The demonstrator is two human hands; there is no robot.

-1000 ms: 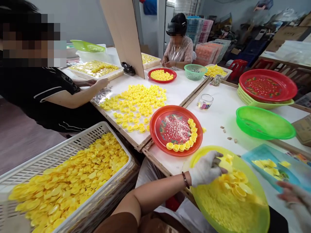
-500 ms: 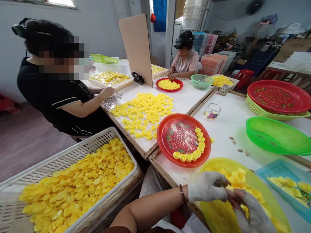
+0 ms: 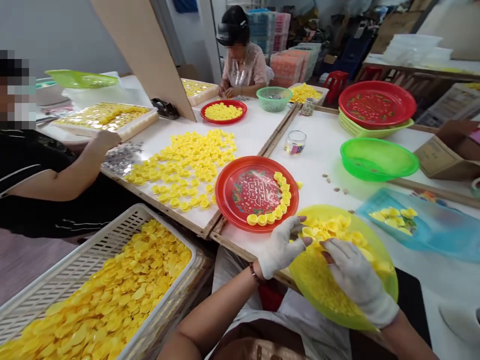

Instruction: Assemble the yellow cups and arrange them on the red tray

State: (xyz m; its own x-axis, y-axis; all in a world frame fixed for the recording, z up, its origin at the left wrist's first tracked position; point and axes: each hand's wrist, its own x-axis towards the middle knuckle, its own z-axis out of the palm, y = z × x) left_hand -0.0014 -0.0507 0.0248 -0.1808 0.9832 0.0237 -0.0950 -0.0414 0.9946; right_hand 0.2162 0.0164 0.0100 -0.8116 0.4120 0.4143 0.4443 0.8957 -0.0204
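My left hand (image 3: 283,246), in a white glove with bare fingertips, is over the left rim of a yellow-green basin (image 3: 388,280), fingers apart and nothing seen between them. Over the middle of that basin is my right hand (image 3: 356,280), gloved too, its fingers bent together at the yellow petal pieces (image 3: 333,227); what they pinch is too small to make out. Left of the basin lies a red tray (image 3: 228,190) with an arc of small yellow flowers (image 3: 278,212) along its right and lower edge.
A white crate (image 3: 140,212) of yellow pieces stands at lower left. Loose yellow flowers (image 3: 187,165) cover the table beyond. A green basin (image 3: 378,160), a blue tray (image 3: 446,240) and a glass jar (image 3: 295,142) are to the right. Two other people sit across and at left.
The view has swung to the right. My hands, close together before, are now apart: the left nearer the red tray, the right over the yellow pieces with its back showing.
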